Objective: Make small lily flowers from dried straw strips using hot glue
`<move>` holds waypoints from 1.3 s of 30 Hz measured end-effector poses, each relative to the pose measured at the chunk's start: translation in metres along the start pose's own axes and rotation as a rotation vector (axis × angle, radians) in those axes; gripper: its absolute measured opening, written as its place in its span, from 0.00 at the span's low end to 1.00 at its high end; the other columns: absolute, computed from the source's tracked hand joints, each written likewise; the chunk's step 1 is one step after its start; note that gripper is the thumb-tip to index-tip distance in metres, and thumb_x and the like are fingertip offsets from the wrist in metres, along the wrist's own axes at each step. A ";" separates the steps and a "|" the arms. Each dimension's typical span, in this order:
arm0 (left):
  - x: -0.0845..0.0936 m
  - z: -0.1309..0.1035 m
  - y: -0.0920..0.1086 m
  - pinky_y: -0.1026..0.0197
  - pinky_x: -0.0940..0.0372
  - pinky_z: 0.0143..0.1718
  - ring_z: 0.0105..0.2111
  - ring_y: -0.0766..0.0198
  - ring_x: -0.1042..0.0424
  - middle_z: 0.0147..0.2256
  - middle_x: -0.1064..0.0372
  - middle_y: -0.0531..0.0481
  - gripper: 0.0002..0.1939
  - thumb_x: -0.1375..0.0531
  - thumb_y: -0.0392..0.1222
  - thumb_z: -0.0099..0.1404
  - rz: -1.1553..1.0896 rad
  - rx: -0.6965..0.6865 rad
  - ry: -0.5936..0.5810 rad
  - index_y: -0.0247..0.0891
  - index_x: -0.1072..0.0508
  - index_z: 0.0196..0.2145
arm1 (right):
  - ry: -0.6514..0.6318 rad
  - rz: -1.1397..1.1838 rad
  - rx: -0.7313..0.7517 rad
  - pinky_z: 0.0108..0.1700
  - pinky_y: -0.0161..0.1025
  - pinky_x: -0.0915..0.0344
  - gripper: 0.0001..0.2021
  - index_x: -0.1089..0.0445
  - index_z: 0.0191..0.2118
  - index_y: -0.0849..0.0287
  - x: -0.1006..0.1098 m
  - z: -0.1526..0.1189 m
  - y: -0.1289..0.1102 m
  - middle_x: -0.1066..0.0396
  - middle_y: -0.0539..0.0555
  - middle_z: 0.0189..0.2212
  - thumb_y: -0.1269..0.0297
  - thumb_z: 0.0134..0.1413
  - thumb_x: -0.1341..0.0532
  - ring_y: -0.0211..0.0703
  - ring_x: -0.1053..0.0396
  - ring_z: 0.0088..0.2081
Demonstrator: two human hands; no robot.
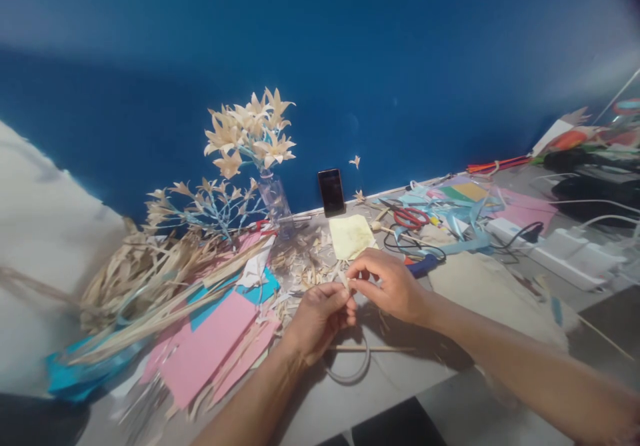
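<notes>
Between the fingertips of both hands is a small pale strip [343, 278], petal-like and cream in colour. My left hand [323, 316] pinches its lower end with thumb and fingers. From the right side, my right hand [393, 286] is closed at the same strip, thumb and forefinger together. Below the hands lie a grey ring [353, 378] and a thin wooden stick [380, 349]. Just behind them are pale scraps [305, 263] and a yellow paper square [351, 236].
Cream flowers [255, 133] stand in a clear bottle [276, 203] near the blue wall. Dried strips [145, 273] and pink sheets [210, 346] lie left. A phone [331, 193] leans against the wall. Red-handled scissors [411, 218] and a white power strip [550, 253] are right.
</notes>
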State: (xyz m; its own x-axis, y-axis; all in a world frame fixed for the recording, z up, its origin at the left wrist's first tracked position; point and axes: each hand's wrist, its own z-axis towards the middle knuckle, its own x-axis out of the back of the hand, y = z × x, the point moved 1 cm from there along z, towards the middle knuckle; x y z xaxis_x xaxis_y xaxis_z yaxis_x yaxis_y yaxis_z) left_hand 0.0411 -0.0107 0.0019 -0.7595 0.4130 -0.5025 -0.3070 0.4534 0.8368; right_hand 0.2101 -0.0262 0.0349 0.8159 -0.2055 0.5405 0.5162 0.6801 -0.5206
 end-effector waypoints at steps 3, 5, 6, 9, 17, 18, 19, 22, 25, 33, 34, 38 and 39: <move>-0.001 -0.001 -0.001 0.65 0.35 0.28 0.23 0.70 0.33 0.24 0.30 0.50 0.12 0.30 0.42 0.55 0.041 -0.026 0.014 0.30 0.24 0.30 | 0.006 -0.014 0.016 0.37 0.37 0.38 0.05 0.31 0.34 0.58 -0.001 -0.001 -0.001 0.29 0.51 0.29 0.75 0.58 0.39 0.40 0.33 0.32; -0.001 -0.001 -0.002 0.65 0.35 0.29 0.23 0.70 0.33 0.25 0.29 0.50 0.11 0.31 0.43 0.56 0.078 -0.051 0.022 0.31 0.24 0.31 | 0.005 -0.013 0.029 0.37 0.37 0.38 0.05 0.31 0.34 0.58 0.000 -0.001 -0.001 0.29 0.51 0.29 0.75 0.57 0.39 0.40 0.33 0.32; -0.001 -0.001 -0.002 0.65 0.36 0.29 0.23 0.69 0.33 0.25 0.29 0.50 0.11 0.31 0.43 0.57 0.105 -0.075 0.031 0.32 0.25 0.30 | -0.001 -0.009 0.035 0.37 0.37 0.38 0.04 0.31 0.35 0.58 0.002 0.000 -0.001 0.29 0.51 0.30 0.74 0.57 0.38 0.39 0.33 0.32; 0.001 -0.002 -0.001 0.65 0.37 0.30 0.24 0.69 0.33 0.25 0.29 0.50 0.11 0.33 0.44 0.59 0.229 -0.212 0.094 0.33 0.26 0.29 | -0.013 -0.004 0.035 0.36 0.36 0.38 0.05 0.31 0.37 0.58 0.010 0.004 0.000 0.29 0.51 0.31 0.74 0.55 0.38 0.38 0.34 0.31; 0.003 -0.004 0.008 0.65 0.36 0.27 0.22 0.68 0.33 0.23 0.30 0.53 0.11 0.35 0.44 0.60 0.373 -0.376 0.258 0.36 0.28 0.25 | -0.297 0.140 -0.270 0.30 0.32 0.41 0.04 0.28 0.35 0.58 0.012 0.019 0.008 0.27 0.47 0.29 0.72 0.51 0.36 0.35 0.35 0.28; 0.003 -0.004 0.009 0.65 0.36 0.27 0.22 0.68 0.33 0.22 0.31 0.53 0.11 0.35 0.44 0.60 0.380 -0.380 0.266 0.36 0.28 0.25 | -0.318 0.173 -0.302 0.30 0.32 0.41 0.03 0.28 0.34 0.58 0.009 0.019 0.009 0.27 0.47 0.29 0.69 0.51 0.35 0.35 0.35 0.28; 0.003 -0.004 0.009 0.65 0.36 0.27 0.22 0.68 0.33 0.22 0.31 0.53 0.11 0.35 0.44 0.60 0.390 -0.384 0.273 0.36 0.28 0.25 | -0.325 0.207 -0.337 0.30 0.31 0.41 0.03 0.28 0.34 0.59 0.007 0.019 0.009 0.27 0.48 0.28 0.67 0.52 0.35 0.35 0.35 0.28; 0.004 -0.004 0.008 0.63 0.34 0.28 0.23 0.67 0.31 0.23 0.29 0.52 0.10 0.35 0.44 0.60 0.407 -0.372 0.282 0.36 0.26 0.27 | -0.315 0.309 -0.427 0.29 0.31 0.41 0.04 0.28 0.33 0.60 0.000 0.017 0.013 0.27 0.49 0.28 0.65 0.53 0.35 0.35 0.35 0.28; 0.003 -0.005 0.007 0.63 0.34 0.29 0.24 0.65 0.29 0.25 0.27 0.51 0.09 0.35 0.44 0.60 0.426 -0.329 0.299 0.36 0.23 0.28 | -0.283 0.363 -0.448 0.30 0.31 0.40 0.02 0.28 0.32 0.60 -0.003 0.015 0.016 0.28 0.48 0.28 0.68 0.52 0.36 0.35 0.35 0.28; -0.002 -0.008 0.010 0.64 0.35 0.28 0.24 0.64 0.28 0.24 0.26 0.50 0.08 0.33 0.43 0.56 0.476 -0.334 0.347 0.35 0.21 0.27 | -0.196 0.328 -0.404 0.29 0.31 0.43 0.02 0.30 0.29 0.60 -0.007 0.010 0.017 0.30 0.47 0.25 0.71 0.50 0.36 0.34 0.38 0.26; -0.002 -0.008 0.010 0.64 0.35 0.28 0.24 0.64 0.28 0.24 0.25 0.49 0.08 0.33 0.43 0.56 0.480 -0.331 0.350 0.35 0.21 0.28 | -0.188 0.327 -0.400 0.28 0.31 0.43 0.02 0.30 0.29 0.60 -0.007 0.010 0.017 0.31 0.47 0.24 0.71 0.50 0.36 0.34 0.39 0.26; -0.001 -0.008 0.008 0.63 0.34 0.28 0.25 0.63 0.28 0.24 0.26 0.50 0.08 0.34 0.43 0.58 0.500 -0.340 0.341 0.35 0.22 0.29 | -0.185 0.332 -0.400 0.28 0.31 0.44 0.03 0.31 0.28 0.60 -0.007 0.008 0.016 0.32 0.47 0.24 0.71 0.49 0.37 0.34 0.39 0.25; -0.001 -0.008 0.008 0.63 0.34 0.29 0.25 0.63 0.27 0.24 0.26 0.50 0.08 0.35 0.44 0.59 0.506 -0.348 0.337 0.35 0.22 0.29 | -0.191 0.341 -0.409 0.28 0.31 0.43 0.03 0.31 0.28 0.60 -0.007 0.008 0.016 0.32 0.47 0.24 0.71 0.49 0.37 0.34 0.39 0.26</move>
State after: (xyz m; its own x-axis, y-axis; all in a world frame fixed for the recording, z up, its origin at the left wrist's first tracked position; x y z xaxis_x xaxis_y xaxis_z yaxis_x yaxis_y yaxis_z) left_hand 0.0347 -0.0136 0.0103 -0.9768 0.2135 0.0148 0.0082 -0.0320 0.9995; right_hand 0.2107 -0.0086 0.0287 0.9121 0.1351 0.3871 0.3215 0.3502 -0.8798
